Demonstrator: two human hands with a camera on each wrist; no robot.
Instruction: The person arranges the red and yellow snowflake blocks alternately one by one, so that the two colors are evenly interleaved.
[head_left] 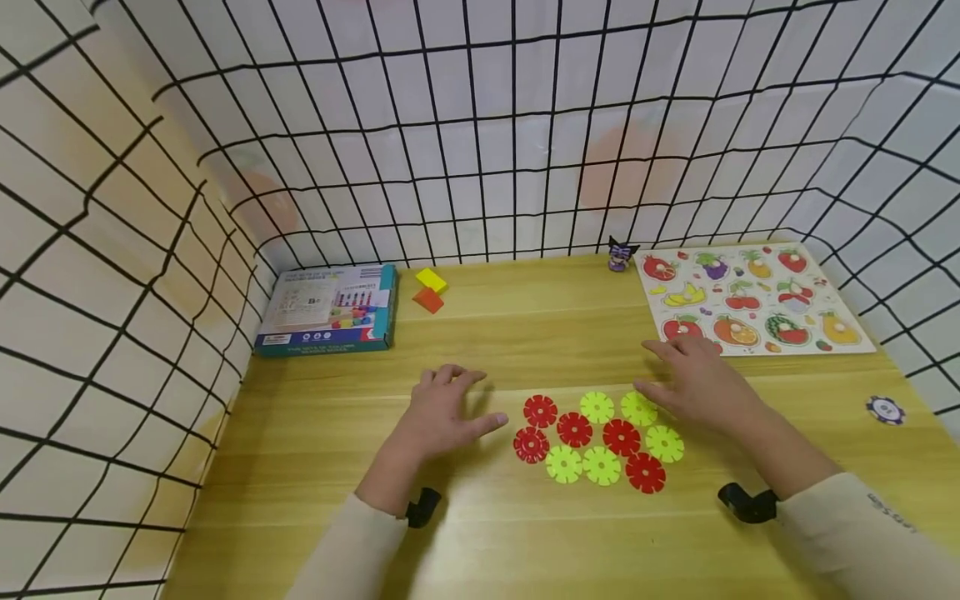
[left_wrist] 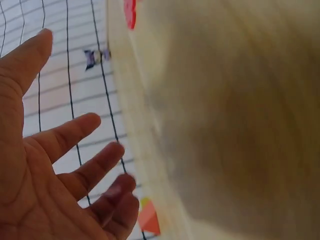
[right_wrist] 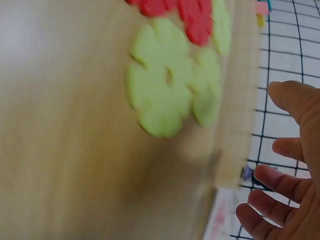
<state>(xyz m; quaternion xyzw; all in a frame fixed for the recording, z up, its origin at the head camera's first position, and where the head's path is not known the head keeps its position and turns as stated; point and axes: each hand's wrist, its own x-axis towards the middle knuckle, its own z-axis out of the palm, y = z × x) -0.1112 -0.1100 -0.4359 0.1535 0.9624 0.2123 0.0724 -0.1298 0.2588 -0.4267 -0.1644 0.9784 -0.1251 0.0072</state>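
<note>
Several red notched discs (head_left: pixel 574 429) and yellow-green notched discs (head_left: pixel 602 465) lie flat on the wooden table in a loose cluster. To their left my left hand (head_left: pixel 442 417) hovers above the table, fingers spread and holding nothing. On the other side my right hand (head_left: pixel 701 383) is over the table by the upper right disc, its thumb overlapping that disc's edge in the head view. Touch there cannot be told. In the right wrist view a yellow-green disc (right_wrist: pixel 160 80) lies apart from the loosely spread fingers (right_wrist: pixel 280 182). The left palm (left_wrist: pixel 30 190) holds nothing.
A boxed set (head_left: pixel 326 310) lies at the back left, beside yellow (head_left: pixel 431 281) and orange pieces (head_left: pixel 428 300). A small purple figure (head_left: pixel 619 255) and a fruit puzzle board (head_left: pixel 753 300) are at the back right. A poker chip (head_left: pixel 886 409) lies far right. Black wire mesh (head_left: pixel 513 117) surrounds the table.
</note>
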